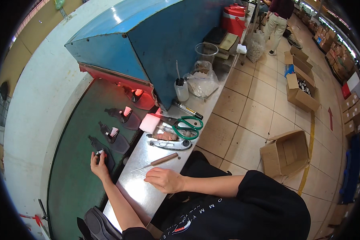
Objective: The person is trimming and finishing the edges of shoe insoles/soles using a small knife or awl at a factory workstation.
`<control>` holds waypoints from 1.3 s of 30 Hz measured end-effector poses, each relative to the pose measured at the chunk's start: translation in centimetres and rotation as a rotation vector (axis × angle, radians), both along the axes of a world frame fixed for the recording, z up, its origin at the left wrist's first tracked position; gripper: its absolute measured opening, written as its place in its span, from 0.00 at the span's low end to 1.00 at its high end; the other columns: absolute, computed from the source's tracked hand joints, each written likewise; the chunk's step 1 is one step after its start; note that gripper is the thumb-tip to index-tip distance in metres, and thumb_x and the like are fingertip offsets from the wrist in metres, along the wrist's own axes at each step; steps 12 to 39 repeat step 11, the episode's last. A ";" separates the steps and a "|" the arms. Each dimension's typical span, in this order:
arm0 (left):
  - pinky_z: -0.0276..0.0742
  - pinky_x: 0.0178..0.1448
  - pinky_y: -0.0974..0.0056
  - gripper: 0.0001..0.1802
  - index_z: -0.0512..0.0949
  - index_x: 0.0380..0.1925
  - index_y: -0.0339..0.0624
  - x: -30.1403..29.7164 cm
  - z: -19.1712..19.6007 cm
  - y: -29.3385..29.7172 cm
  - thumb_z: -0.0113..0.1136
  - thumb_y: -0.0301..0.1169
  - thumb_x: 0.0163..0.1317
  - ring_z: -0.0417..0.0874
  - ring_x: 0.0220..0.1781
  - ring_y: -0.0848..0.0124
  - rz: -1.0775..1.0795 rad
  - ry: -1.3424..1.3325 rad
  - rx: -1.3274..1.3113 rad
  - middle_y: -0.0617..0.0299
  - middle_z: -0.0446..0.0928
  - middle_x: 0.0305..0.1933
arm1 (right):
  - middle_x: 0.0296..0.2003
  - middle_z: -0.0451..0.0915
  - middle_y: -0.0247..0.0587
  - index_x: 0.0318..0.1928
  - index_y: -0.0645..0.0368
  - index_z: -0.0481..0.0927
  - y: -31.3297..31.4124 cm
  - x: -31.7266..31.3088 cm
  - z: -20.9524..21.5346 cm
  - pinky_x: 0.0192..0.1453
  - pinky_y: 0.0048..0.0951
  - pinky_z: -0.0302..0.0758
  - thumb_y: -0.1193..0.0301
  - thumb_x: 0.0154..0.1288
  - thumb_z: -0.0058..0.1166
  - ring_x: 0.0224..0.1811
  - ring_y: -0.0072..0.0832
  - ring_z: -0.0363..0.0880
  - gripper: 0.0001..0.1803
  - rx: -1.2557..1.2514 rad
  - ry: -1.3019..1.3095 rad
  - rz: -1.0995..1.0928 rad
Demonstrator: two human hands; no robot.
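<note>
My left hand [100, 165] is over the green conveyor belt [74, 176], its thumb and fingers pinched at the top of a dark shoe-like piece [108, 160]. A small pale bit shows at the fingertips. Similar dark pieces [120, 144] with pale wads in them lie in a row farther up the belt. My right hand [164, 180] hovers at or rests on the metal ledge [128, 180], fingers curled together; whatever they may hold is hidden. Just beyond it lies an awl [164, 159] with a brown handle. Farther along are a grey utility knife [172, 145] and green-handled scissors [188, 128].
A blue machine hood [156, 40] covers the belt's far end, glowing red beneath. A white block [150, 123], marker [188, 110], squeeze bottle [181, 90] and plastic bag [203, 82] stand along the ledge. Dark grey pieces [98, 224] lie near me. Cardboard boxes [286, 156] sit on the floor.
</note>
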State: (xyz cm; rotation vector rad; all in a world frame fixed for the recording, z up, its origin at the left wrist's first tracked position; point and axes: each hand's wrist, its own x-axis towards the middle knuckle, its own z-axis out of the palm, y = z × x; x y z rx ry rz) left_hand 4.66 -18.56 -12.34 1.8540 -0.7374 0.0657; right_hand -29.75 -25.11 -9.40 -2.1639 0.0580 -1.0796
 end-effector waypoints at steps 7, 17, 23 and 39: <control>0.72 0.56 0.68 0.18 0.83 0.45 0.35 0.4 -0.4 0.3 0.71 0.30 0.55 0.79 0.48 0.73 -0.001 0.175 0.018 0.54 0.81 0.51 | 0.39 0.79 0.43 0.42 0.64 0.79 0.0 0.0 -0.4 0.49 0.33 0.77 0.79 0.56 0.56 0.44 0.38 0.79 0.11 -0.011 0.026 -0.001; 0.72 0.56 0.68 0.21 0.81 0.53 0.46 -0.3 0.4 0.1 0.68 0.31 0.58 0.80 0.46 0.70 -0.030 0.106 0.078 0.58 0.82 0.48 | 0.40 0.79 0.44 0.42 0.63 0.80 0.0 -0.1 -0.7 0.50 0.34 0.77 0.78 0.56 0.57 0.44 0.39 0.79 0.11 -0.025 0.023 -0.016; 0.72 0.56 0.68 0.21 0.81 0.53 0.46 -0.3 0.4 0.1 0.68 0.31 0.58 0.80 0.46 0.70 -0.030 0.106 0.078 0.58 0.82 0.48 | 0.40 0.79 0.44 0.42 0.63 0.80 0.0 -0.1 -0.7 0.50 0.34 0.77 0.78 0.56 0.57 0.44 0.39 0.79 0.11 -0.025 0.023 -0.016; 0.72 0.56 0.68 0.21 0.81 0.53 0.46 -0.3 0.4 0.1 0.68 0.31 0.58 0.80 0.46 0.70 -0.030 0.106 0.078 0.58 0.82 0.48 | 0.40 0.79 0.44 0.42 0.63 0.80 0.0 -0.1 -0.7 0.50 0.34 0.77 0.78 0.56 0.57 0.44 0.39 0.79 0.11 -0.025 0.023 -0.016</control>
